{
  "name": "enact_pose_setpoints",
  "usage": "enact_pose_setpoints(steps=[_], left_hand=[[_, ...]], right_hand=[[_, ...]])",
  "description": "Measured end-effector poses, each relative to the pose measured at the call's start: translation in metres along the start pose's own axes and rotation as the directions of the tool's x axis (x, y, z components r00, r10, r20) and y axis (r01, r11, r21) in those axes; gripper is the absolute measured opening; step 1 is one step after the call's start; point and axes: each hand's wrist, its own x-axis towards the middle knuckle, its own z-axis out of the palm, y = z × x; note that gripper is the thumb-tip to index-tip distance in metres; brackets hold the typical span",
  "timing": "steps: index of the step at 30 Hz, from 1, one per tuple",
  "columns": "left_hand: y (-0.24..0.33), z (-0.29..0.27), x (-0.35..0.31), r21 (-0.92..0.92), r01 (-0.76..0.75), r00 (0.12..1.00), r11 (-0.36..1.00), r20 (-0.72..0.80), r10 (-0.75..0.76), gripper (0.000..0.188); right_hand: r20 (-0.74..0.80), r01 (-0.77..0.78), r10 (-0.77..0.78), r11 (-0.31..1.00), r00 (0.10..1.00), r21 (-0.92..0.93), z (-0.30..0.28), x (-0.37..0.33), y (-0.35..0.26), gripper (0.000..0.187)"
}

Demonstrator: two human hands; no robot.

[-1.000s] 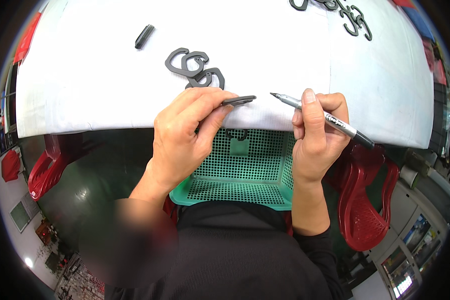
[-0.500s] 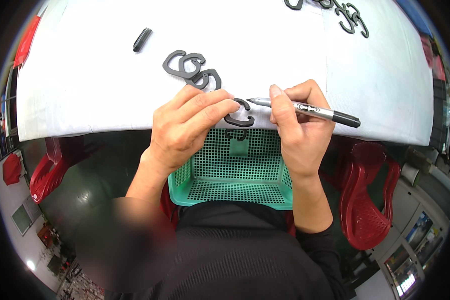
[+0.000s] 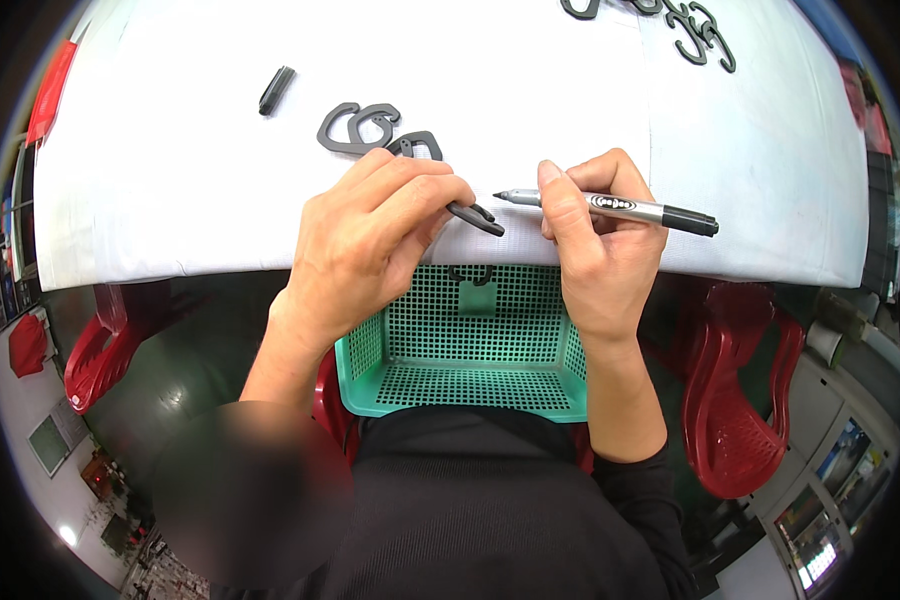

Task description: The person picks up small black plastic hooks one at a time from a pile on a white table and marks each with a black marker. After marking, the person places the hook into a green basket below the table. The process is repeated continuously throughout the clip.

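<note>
Left hand [image 3: 375,235] curls palm-down over the near edge of the white tabletop [image 3: 170,180], its fingers bent and closed on a small dark plastic clip [image 3: 475,217] — only the clip's end shows, poking out from under the fingertips toward the right. Its forearm runs down and to the left, out over the tabletop's edge. Right hand [image 3: 595,245] sits just beside it, thumb and fingers wrapped round a silver marker [image 3: 610,207] with a black cap end; the marker lies nearly level, its tip aimed left and stopping just short of the clip. That wrist is bent so the knuckles face the tabletop, and the forearm drops straight down toward the body. Below both hands, against the tabletop's edge, sits a green mesh basket [image 3: 470,350] with one dark piece lying at its far wall. Just beyond the left hand's knuckles lie more dark clips [image 3: 365,128] — overlapping one another — and farther left a short black cap [image 3: 277,89]. Another cluster of clips [image 3: 705,35] lies at the far right of the tabletop.
</note>
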Motion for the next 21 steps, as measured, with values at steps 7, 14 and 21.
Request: enact_pose_setpoints(steps=[7, 14, 21], left_hand=[[0.004, 0.004, -0.001, 0.044, 0.021, 0.999, 0.999, -0.041, -0.019, 0.04], [0.0, 0.015, -0.005, 0.081, -0.059, 0.991, 0.995, -0.118, 0.069, 0.049], [-0.002, 0.016, -0.007, 0.094, -0.089, 0.986, 0.992, -0.132, 0.102, 0.048]], right_hand=[[0.014, 0.031, -0.031, 1.0, 0.999, -0.003, 0.0, -0.004, 0.0, 0.021], [0.021, 0.004, -0.004, 1.0, 1.0, 0.0, 0.002, -0.005, 0.003, 0.021], [0.038, 0.013, -0.012, 1.0, 0.999, -0.024, 0.003, -0.004, 0.002, 0.022]])
